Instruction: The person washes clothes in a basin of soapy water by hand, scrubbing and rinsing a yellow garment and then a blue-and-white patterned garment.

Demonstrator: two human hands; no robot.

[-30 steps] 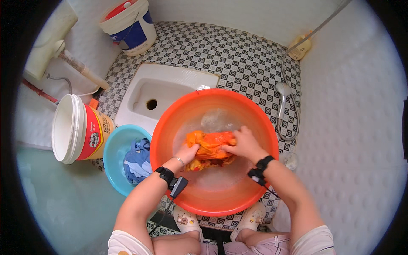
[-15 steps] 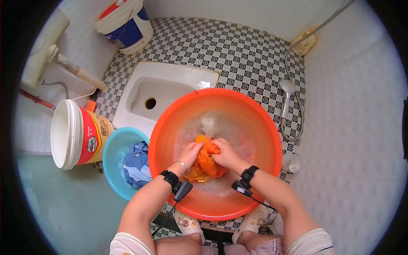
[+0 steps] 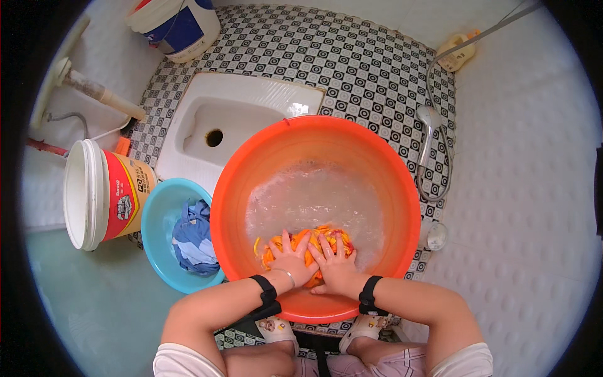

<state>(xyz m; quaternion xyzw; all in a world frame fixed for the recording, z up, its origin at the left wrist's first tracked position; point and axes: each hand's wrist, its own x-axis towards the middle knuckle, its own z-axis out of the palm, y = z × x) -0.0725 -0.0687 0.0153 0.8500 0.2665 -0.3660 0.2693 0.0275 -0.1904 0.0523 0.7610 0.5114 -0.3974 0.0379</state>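
Note:
A large orange basin (image 3: 401, 188) stands in front of me with cloudy, sudsy water (image 3: 308, 195) in it. Against the near inner wall lies a bunched orange and yellow cloth (image 3: 323, 230), wet and partly under my hands. My left hand (image 3: 293, 261) presses down on its left part, fingers spread. Beside it, my right hand (image 3: 337, 267) rests flat on the right part, fingers also apart. Both palms hide much of the cloth. Its exact kind cannot be made out.
Left of the basin stands a light blue tub (image 3: 154, 245) holding blue clothes (image 3: 196, 242). A bucket (image 3: 129, 198) lies tipped beside it. Beyond are a squat toilet (image 3: 251, 94) and another bucket (image 3: 182, 34). A shower head (image 3: 428, 119) with hose lies right, near a bottle (image 3: 456, 53).
My hands have moved toward me and spread out. They gripped the lifted, bunched cloth before; now it lies low at the near side, under both open palms.

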